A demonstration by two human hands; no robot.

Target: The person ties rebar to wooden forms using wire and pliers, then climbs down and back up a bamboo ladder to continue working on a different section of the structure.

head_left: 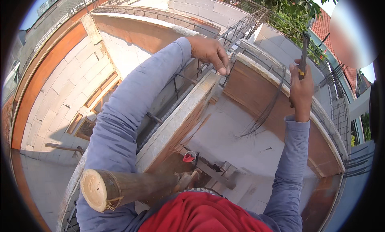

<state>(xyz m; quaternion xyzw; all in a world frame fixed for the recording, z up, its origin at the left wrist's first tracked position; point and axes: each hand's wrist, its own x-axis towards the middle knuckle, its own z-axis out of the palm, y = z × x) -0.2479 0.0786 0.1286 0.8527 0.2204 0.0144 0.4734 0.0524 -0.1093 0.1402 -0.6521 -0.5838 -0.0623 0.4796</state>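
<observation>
My right hand [300, 85] is raised at the right, its fingers wrapped round the dark, yellow-marked handle of what looks like a hammer [305, 51]. The tool points upward, head at the top. Farther left, my left hand [210, 53] reaches to the far end of a wooden formwork board [172, 113]. Its thumb and fingertips are pinched together near the board's top edge; whatever small thing may be between them is too small to name. A bundle of thin dark wire [272, 105] hangs over the brown formwork panel [256, 85] between my hands.
A thick cut bamboo pole [132, 188] sticks up beside my left arm. Steel rebar cages [240, 31] run along the wall tops. Below lie a small red-and-white container [189, 156] and wood pieces [216, 174]. A light block wall [66, 85] stands at left.
</observation>
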